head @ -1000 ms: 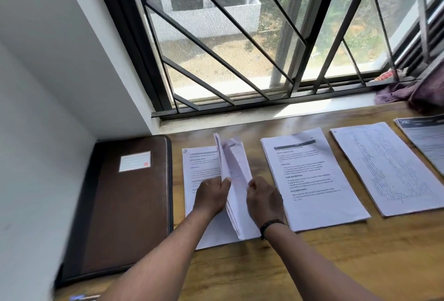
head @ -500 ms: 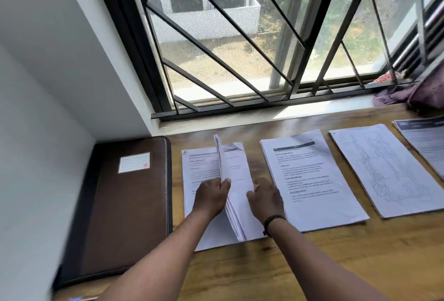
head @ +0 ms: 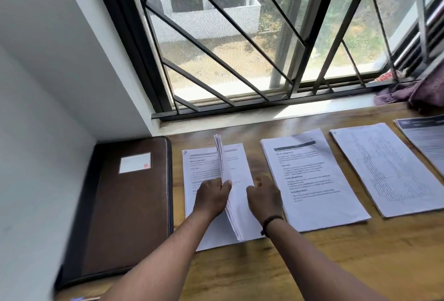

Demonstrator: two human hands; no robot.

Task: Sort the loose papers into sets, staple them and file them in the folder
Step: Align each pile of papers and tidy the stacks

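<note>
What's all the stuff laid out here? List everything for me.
Folder: one, dark brown with a white label, shut, flat at the table's left end.
Held sheaf: one, white, on edge over the leftmost pile.
Paper piles: four, white printed; leftmost, second, third, fourth cut off at right.
Table: one, wooden.
Cloth: purple, far right by the window.
Wristband: black, right wrist.
Left hand: grips the sheaf.
Right hand: steadies the sheaf.

You get bright daylight through the barred window (head: pixel 240 43), glare whitening the sill (head: pixel 300 111), text on the papers (head: pixel 310 178) softly blurred, and wide-angle bending with smeared blur along the left edge.
</note>
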